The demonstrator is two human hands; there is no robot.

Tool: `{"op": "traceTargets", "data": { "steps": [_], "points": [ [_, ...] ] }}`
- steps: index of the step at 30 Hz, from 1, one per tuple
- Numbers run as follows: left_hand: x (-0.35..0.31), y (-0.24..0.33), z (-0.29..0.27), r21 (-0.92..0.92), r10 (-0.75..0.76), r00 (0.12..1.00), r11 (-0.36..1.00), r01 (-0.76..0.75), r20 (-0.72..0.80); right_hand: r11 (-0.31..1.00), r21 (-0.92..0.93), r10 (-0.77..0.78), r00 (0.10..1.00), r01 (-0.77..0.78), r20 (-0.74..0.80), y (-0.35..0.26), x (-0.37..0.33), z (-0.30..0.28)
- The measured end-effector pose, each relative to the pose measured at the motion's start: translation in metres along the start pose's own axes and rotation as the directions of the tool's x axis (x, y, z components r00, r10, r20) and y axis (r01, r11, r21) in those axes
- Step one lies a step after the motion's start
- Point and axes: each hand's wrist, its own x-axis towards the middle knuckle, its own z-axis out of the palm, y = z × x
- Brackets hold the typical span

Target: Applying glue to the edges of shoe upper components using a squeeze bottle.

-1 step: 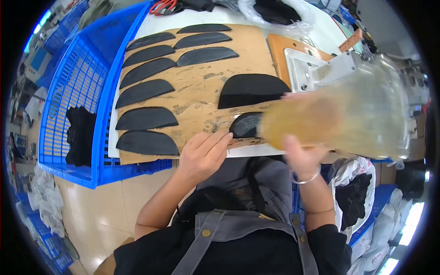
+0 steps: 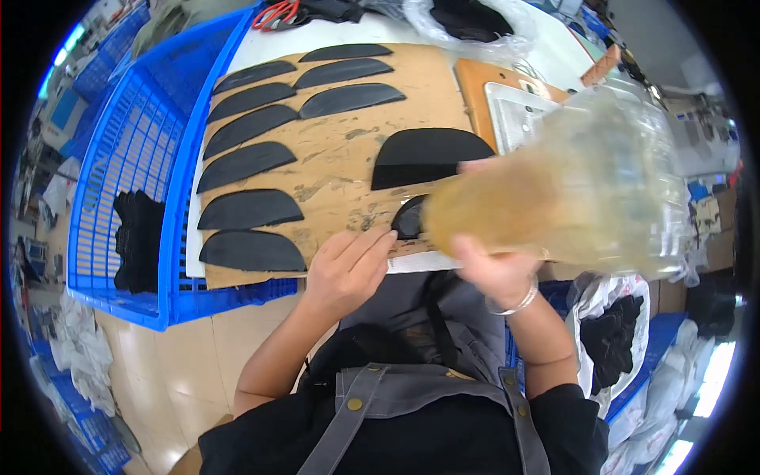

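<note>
A large translucent yellowish plastic bottle (image 2: 507, 202), smeared by motion, lies tilted in my right hand (image 2: 500, 269). My right fingers wrap round its narrower end, which covers the right part of a small black half-moon fabric piece (image 2: 408, 218). With fingers together, my left hand (image 2: 348, 269) pinches or presses that piece's left tip against the cardboard; the thumb is hidden. A larger black half-moon piece (image 2: 431, 154) lies just beyond. Several dark half-moon pieces (image 2: 251, 207) are laid out in two columns on the left of the cardboard sheet (image 2: 332, 170).
A blue plastic basket (image 2: 170, 237) with black fabric (image 2: 136, 237) stands at the left. Red-handled scissors (image 2: 277, 14) and a clear plastic bag (image 2: 514, 43) lie at the back. Behind the bottle is a white metal plate (image 2: 507, 111) on a brown board (image 2: 475, 79). A white bag (image 2: 582, 356) hangs lower right.
My right hand and the bottle have moved left, covering more of the small black piece and uncovering more of the white plate. My left hand stays nearly in place.
</note>
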Motion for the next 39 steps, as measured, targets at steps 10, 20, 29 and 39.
{"op": "traceTargets", "data": {
  "steps": [10, 20, 29, 39],
  "points": [
    [-0.006, 0.002, 0.002, 0.105, -0.029, 0.997, 0.994, 0.021, 0.074, 0.938, -0.248, -0.259, 0.965, 0.243, -0.033, 0.031, -0.011, -0.016],
    [-0.003, 0.002, 0.0, 0.048, -0.053, 0.998, 0.997, 0.052, 0.03, 0.992, 0.12, 0.107, 0.787, -0.042, -0.608, 0.044, -0.011, -0.072],
    [0.002, 0.005, 0.001, 0.037, -0.036, 0.999, 0.999, 0.034, 0.034, 0.994, -0.108, -0.03, 0.946, -0.006, -0.324, 0.037, 0.013, -0.049],
    [0.038, 0.029, -0.007, -0.029, -0.21, 0.971, 0.978, 0.208, -0.11, 0.769, 0.614, 0.373, 0.654, 0.179, -0.658, 0.07, -0.041, -0.117]
  ]
}}
